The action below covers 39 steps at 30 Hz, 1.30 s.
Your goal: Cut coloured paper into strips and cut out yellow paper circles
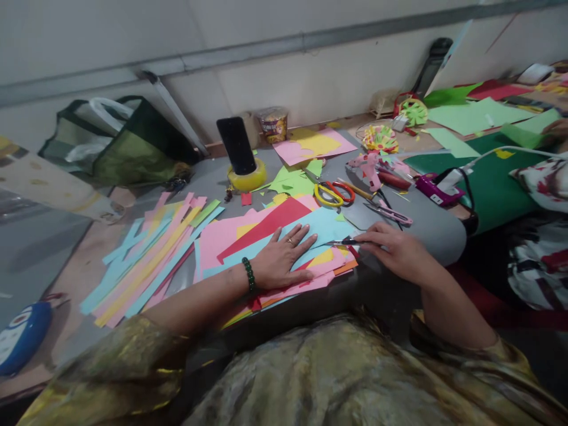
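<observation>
My left hand [284,258] lies with its fingers spread on a light blue sheet [326,228], on top of a pile of coloured paper. In my right hand [390,248] is a thin dark tool [342,242], probably a craft knife or small scissors, its tip on the blue sheet. A red sheet [270,228] and pink paper [222,234] lie under and behind the blue one. To the left of the pile are several coloured paper strips [148,260]. Yellow-handled scissors [328,194] and red-handled scissors [344,190] rest just behind the pile.
A phone [237,145] stands in a yellow tape roll [248,176]. Behind are a cup [272,124] and a green bag [128,148]. A pink glue gun [369,171], a pink cutter [390,212] and a purple object [437,189] lie at right, near another person's hand [557,129].
</observation>
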### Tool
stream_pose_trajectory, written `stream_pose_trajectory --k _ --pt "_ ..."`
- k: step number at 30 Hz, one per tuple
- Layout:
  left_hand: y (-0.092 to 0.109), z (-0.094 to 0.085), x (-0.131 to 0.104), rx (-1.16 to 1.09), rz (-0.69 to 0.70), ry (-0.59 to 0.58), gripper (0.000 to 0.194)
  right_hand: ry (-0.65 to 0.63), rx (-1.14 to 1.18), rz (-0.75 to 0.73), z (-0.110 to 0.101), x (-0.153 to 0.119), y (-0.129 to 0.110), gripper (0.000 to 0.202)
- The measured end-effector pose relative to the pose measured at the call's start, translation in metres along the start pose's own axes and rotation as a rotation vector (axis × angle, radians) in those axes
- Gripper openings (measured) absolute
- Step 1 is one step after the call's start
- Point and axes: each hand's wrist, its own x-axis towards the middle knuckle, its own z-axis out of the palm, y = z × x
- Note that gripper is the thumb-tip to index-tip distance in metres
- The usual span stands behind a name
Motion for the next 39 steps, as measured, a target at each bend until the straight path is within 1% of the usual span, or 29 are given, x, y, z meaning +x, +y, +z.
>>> stream_pose_trajectory --k 3,6,12,16,20,23,25,28,30,32,34,37,39 --pt "0.002 -0.002 0.001 0.004 -0.018 -0.02 0.089 -0.016 0.056 -0.018 0.007 0.003 0.002 0.026" --pt "0.002 -0.002 0.001 0.005 -0.027 -0.041 0.09 -0.016 0.094 -0.01 0.01 -0.001 0.004 0.026" --pt "0.002 -0.001 0.0 0.013 -0.014 -0.024 0.089 -0.018 0.113 -0.011 0.007 -0.005 -0.004 0.026" --pt "0.005 -0.003 0.001 0.01 -0.036 -0.051 0.089 -0.043 0.131 -0.025 0.007 -0.002 -0.006 0.026" --pt "0.005 -0.004 0.0 0.0 -0.031 -0.049 0.09 -0.047 0.127 -0.02 0.008 -0.001 -0.005 0.026" --pt "0.006 -0.007 0.001 -0.013 -0.047 -0.075 0.09 -0.059 0.127 -0.01 0.004 -0.001 -0.005 0.027" --pt "0.009 -0.009 0.004 -0.034 -0.054 -0.098 0.089 -0.052 0.114 -0.001 -0.001 -0.002 -0.004 0.029" --pt "0.018 -0.012 0.014 -0.091 -0.051 -0.126 0.089 -0.025 0.084 0.018 -0.007 -0.002 0.001 0.03" --pt "0.024 -0.013 0.023 -0.138 -0.035 -0.12 0.089 -0.015 0.076 0.025 -0.009 -0.003 0.006 0.03" --pt "0.026 -0.014 0.027 -0.183 -0.016 -0.094 0.088 -0.013 0.085 0.025 -0.008 -0.003 0.011 0.029" --pt "0.022 -0.015 0.024 -0.195 0.003 -0.068 0.084 -0.022 0.103 0.024 -0.006 -0.005 0.016 0.029" --pt "0.009 -0.014 0.01 -0.124 0.027 -0.058 0.076 -0.031 0.125 0.029 -0.003 -0.008 0.018 0.028" --pt "0.002 -0.011 0.0 -0.072 0.035 -0.055 0.075 -0.032 0.127 0.026 -0.002 -0.008 0.015 0.027"
